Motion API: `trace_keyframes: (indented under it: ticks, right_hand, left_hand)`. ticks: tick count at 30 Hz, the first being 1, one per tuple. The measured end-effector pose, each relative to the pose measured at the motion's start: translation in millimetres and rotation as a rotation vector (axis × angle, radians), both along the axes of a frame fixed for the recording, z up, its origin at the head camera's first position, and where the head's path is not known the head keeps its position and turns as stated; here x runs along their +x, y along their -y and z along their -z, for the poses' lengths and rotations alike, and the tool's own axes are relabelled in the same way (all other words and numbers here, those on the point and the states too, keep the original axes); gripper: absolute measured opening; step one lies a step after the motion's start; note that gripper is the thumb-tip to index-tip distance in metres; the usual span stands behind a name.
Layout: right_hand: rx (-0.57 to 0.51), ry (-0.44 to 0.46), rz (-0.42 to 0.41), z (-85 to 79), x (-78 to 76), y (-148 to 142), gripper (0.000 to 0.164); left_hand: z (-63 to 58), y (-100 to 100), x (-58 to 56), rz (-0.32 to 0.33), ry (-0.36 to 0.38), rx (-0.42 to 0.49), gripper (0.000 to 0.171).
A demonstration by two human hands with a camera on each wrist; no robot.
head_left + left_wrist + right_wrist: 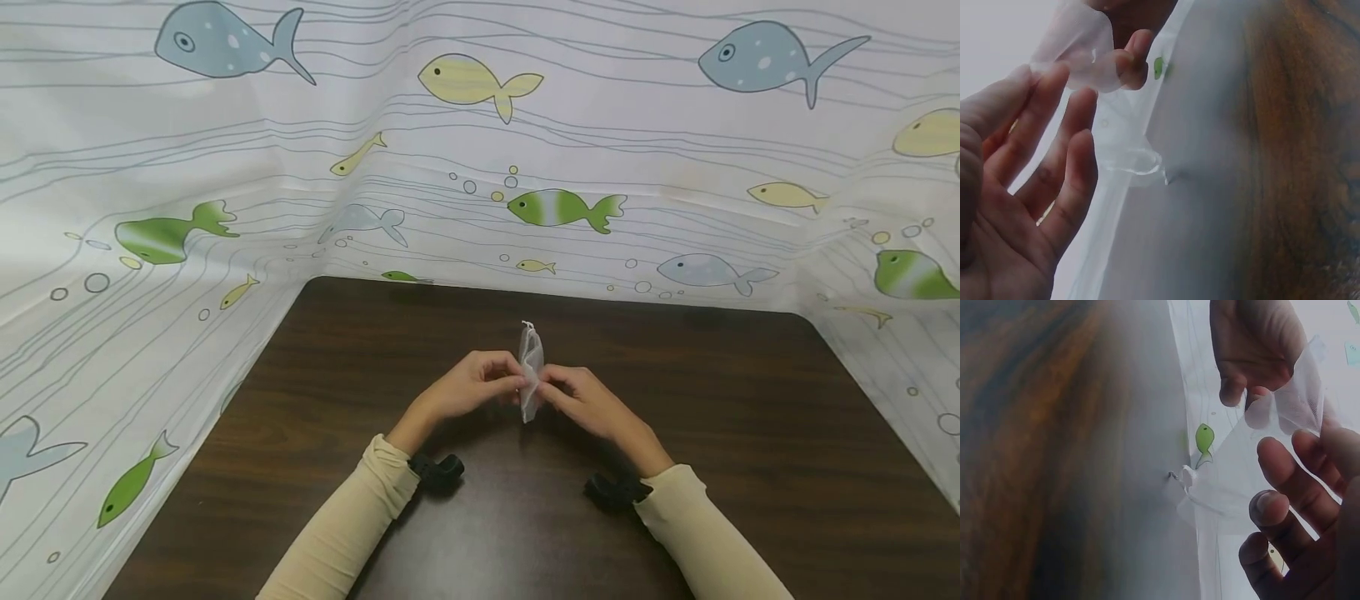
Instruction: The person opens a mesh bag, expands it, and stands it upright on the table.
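A small white see-through mesh drawstring bag (531,350) is held up over the middle of the table, its knotted cord end at the far side. My left hand (468,385) pinches one side between thumb and forefinger. From the opposite side my right hand (592,404) pinches it too, the fingertips of both hands nearly meeting. In the left wrist view the mesh (1088,37) spreads between the two hands, with the cord loop (1147,164) hanging off it. The right wrist view shows fingers through the thin mesh (1304,394).
Below the hands lies a dark wood-grain table (480,533). A white sheet printed with fish (645,150) rises behind it and along both sides. Black bands (438,473) sit at the wrists, by the cream sleeves (352,517).
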State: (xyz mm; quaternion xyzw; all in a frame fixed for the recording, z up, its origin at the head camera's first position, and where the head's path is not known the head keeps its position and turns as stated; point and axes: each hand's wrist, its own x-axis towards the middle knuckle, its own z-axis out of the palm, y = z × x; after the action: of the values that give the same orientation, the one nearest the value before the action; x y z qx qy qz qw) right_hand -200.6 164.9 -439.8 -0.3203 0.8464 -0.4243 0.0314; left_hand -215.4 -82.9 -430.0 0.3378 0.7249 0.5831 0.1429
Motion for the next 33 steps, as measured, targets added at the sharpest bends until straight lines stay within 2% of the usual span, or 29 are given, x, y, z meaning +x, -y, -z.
trace_keyframes:
  ticks: [5, 10, 15, 20, 22, 24, 26, 28, 30, 33]
  right_hand:
    - [-0.020, -0.028, 0.055, -0.9, 0.1, -0.2, 0.015]
    - [-0.012, -0.065, 0.045, -1.0, 0.4, -1.3, 0.015]
    - [0.048, -0.188, 0.042, -4.7, -0.6, -2.1, 0.018]
    - [0.093, -0.323, 0.158, -9.6, -2.1, -3.7, 0.017]
    - [0.109, -0.370, 0.181, -11.2, -2.3, -4.5, 0.018]
    - [0.121, -0.395, 0.160, -11.8, -2.9, -4.9, 0.021]
    - [0.129, -0.412, 0.121, -10.9, -4.4, -4.7, 0.023]
    - [0.129, -0.420, 0.086, -10.7, -4.9, -3.7, 0.024]
    - [0.130, -0.430, 0.085, -9.9, -4.8, -2.3, 0.023]
    - [0.143, -0.447, 0.154, -8.8, -2.9, 0.1, 0.019]
  left_hand:
    - [-0.4, 2.0, -0.9, -0.054, -0.011, -0.063, 0.009]
    - [-1.1, 2.5, 0.4, -0.051, 0.030, -0.112, 0.013]
    - [-2.3, 0.1, 0.6, -0.107, -0.002, -0.105, 0.012]
    - [-2.1, 0.3, 1.0, -0.220, -0.013, -0.141, 0.010]
    - [-1.1, -1.2, 1.5, -0.250, -0.035, -0.165, 0.019]
    - [0.5, -3.6, 1.6, -0.258, -0.100, -0.181, 0.033]
    - [0.4, -6.1, 2.4, -0.253, -0.208, -0.203, 0.041]
    - [-0.3, -7.8, 3.1, -0.241, -0.318, -0.220, 0.035]
    - [-1.0, -8.4, 3.9, -0.229, -0.398, -0.240, 0.024]
    - [-0.8, -8.3, 5.0, -0.227, -0.432, -0.237, 0.013]
